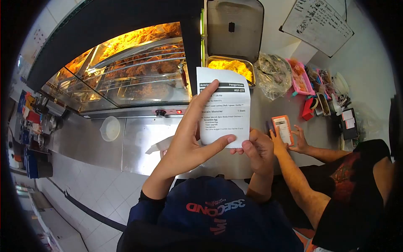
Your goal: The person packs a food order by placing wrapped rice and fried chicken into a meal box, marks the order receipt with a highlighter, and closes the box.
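At the 7-to-8 o'clock side of the printed receipt (228,122), your left hand (182,147) holds the sheet: index finger along its left edge, fingertip over the heading, thumb against the lower front. At 5 o'clock, your right hand (261,153) is nearly closed, pinching the lower right corner. The receipt stands raised above the counter (140,147), print facing you.

Clock positions below are taken from the receipt. A loose paper strip (159,145) shows behind your left wrist; its connection to the receipt cannot be determined. At 12 o'clock, the receipt blocks the near side of a metal tray (252,67) of yellow food; a dark lid (235,31) stands beyond. At 2 o'clock are a clear plastic bag (272,75) and a pink basket (310,87). Near 4 o'clock, a co-worker's hands hold an orange-edged item (283,129), occupying that stretch of counter. At 9 o'clock sits a white bowl (111,129); at 10 o'clock, a lit display case (191,54) contains fried food.
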